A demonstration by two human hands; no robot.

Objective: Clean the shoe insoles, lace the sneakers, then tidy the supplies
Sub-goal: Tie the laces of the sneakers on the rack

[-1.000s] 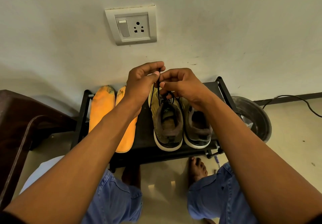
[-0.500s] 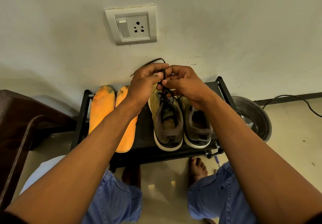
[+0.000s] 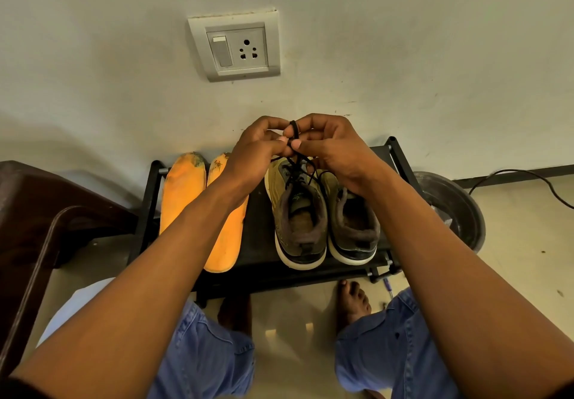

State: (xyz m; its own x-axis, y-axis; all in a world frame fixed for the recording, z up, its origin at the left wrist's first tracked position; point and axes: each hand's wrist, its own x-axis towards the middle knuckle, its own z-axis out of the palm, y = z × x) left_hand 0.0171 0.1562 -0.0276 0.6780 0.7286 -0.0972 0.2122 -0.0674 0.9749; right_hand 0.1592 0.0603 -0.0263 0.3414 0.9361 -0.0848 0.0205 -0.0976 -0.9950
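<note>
Nearest, two knees in blue jeans (image 3: 198,355) are seen, with a bare foot (image 3: 354,302) on the shiny floor between them. Just past the knees, a low black rack (image 3: 310,277) is set against the wall.

On the rack, two orange insoles (image 3: 183,190) are laid side by side at the left. No dirt is seen on most of them, only some dark marks at the far tips, so the cleaning is judged to be mostly done. Two sneakers (image 3: 299,221) are stood side by side at the right, heels toward the person.

Above the toe of the left sneaker, the black lace (image 3: 294,129) is held up. It is pinched by the fingers of the left hand (image 3: 257,153) and the fingers of the right hand (image 3: 329,150), and the two hands are pressed close together. A small loop is now wound round a right fingertip. Half a second ago a long tail of lace was seen sticking up over the hands; now that tail is gone from sight and the loop is tight. So a knot or bow is judged to be in the making on this sneaker.

The other sneaker's laces cannot be made out. Tidying is judged to be still to come.

Farther off, a grey bucket (image 3: 456,209) is seen at the right, and a switch plate (image 3: 236,46) is fixed to the wall (image 3: 435,56).
</note>
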